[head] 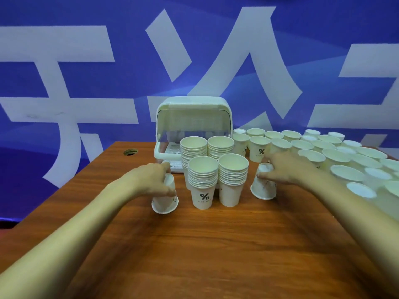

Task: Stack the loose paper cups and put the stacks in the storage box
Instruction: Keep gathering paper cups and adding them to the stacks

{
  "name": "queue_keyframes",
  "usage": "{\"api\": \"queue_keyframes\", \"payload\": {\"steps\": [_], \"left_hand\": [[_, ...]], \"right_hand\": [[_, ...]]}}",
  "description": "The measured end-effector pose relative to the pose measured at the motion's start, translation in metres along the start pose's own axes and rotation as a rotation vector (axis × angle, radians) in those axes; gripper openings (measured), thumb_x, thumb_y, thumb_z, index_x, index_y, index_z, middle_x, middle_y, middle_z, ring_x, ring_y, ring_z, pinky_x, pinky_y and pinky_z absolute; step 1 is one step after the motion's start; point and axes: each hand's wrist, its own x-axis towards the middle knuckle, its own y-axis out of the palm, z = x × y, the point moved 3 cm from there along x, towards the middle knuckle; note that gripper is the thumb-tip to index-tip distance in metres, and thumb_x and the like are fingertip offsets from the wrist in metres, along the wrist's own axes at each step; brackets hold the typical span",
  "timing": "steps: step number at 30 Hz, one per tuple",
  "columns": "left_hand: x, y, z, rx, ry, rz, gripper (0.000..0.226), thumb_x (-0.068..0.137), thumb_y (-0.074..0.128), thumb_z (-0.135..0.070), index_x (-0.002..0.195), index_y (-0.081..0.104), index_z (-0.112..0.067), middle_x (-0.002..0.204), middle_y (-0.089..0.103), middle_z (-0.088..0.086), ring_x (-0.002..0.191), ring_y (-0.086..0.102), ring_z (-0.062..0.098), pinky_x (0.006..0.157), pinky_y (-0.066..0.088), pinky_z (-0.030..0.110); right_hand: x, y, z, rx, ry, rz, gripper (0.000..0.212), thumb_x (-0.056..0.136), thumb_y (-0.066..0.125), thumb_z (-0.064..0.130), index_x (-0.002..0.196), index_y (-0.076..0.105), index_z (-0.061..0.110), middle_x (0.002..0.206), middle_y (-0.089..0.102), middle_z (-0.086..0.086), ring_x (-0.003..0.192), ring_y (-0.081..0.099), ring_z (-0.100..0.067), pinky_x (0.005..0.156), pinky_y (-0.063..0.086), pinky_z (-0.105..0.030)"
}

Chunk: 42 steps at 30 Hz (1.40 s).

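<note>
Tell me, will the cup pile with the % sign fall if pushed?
The % stack would probably tip: it stands tall on one narrow base. Being thin paper, it is likely light and may crush if squeezed.

a blue backdrop (323,22) fills the whole wall behind the table, printed with very large white characters (248,67) that run past the frame on both sides. paler blue bands (319,70) sweep across it. in front stands a table (216,244) with a reddish-brown wood-grain top, and a round cable hole (130,151) sits near its far left corner. at the lower left, beyond the table edge, lies a dark strip (8,223). the light is even and cool.
</note>
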Motion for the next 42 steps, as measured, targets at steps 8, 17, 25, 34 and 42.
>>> {"api": "queue_keyframes", "payload": {"steps": [8, 17, 25, 34, 42], "left_hand": [[0.003, 0.033, 0.008, 0.122, 0.054, -0.113, 0.046, 0.081, 0.059, -0.062, 0.107, 0.046, -0.026, 0.107, 0.060, -0.005, 0.083, 0.055, 0.017, 0.061, 0.039, 0.030], [0.000, 0.031, -0.002, 0.021, 0.189, -0.161, 0.036, 0.087, 0.058, -0.054, 0.102, 0.040, -0.028, 0.090, 0.050, -0.012, 0.079, 0.050, 0.011, 0.051, 0.026, 0.017], [0.009, 0.002, 0.005, 0.122, 0.208, -0.067, 0.023, 0.085, 0.061, -0.054, 0.083, 0.061, -0.031, 0.089, 0.062, -0.012, 0.084, 0.058, 0.008, 0.059, 0.043, 0.028], [-0.022, -0.096, 0.004, -0.218, 0.235, -0.494, 0.019, 0.084, 0.068, -0.041, 0.074, 0.068, -0.025, 0.068, 0.062, -0.013, 0.066, 0.058, 0.005, 0.060, 0.049, 0.032], [-0.005, -0.073, -0.045, -0.336, 0.441, -0.608, 0.013, 0.087, 0.068, -0.039, 0.085, 0.070, -0.026, 0.077, 0.067, -0.016, 0.074, 0.059, -0.004, 0.066, 0.050, 0.023]], "right_hand": [[-0.043, -0.021, 0.022, 0.070, -0.065, -0.026, 0.041, 0.079, 0.070, 0.055, 0.098, 0.047, 0.026, 0.086, 0.053, 0.008, 0.075, 0.052, -0.015, 0.054, 0.034, -0.025], [-0.049, -0.012, 0.037, 0.005, -0.047, 0.042, 0.051, 0.087, 0.051, 0.068, 0.115, 0.053, 0.025, 0.112, 0.065, 0.002, 0.095, 0.064, -0.020, 0.080, 0.056, -0.041], [-0.036, -0.016, 0.037, 0.042, -0.027, 0.216, 0.022, 0.084, 0.061, 0.052, 0.090, 0.060, 0.032, 0.101, 0.069, 0.005, 0.087, 0.063, -0.014, 0.073, 0.054, -0.035], [-0.040, -0.111, 0.048, -0.015, -0.016, -0.368, 0.013, 0.092, 0.057, 0.031, 0.097, 0.069, 0.029, 0.092, 0.072, 0.002, 0.088, 0.065, -0.026, 0.068, 0.051, -0.037], [-0.042, -0.111, 0.077, 0.455, -0.315, -0.360, 0.006, 0.091, 0.069, 0.025, 0.094, 0.073, 0.026, 0.081, 0.067, 0.021, 0.081, 0.063, 0.004, 0.085, 0.050, -0.028]]}}
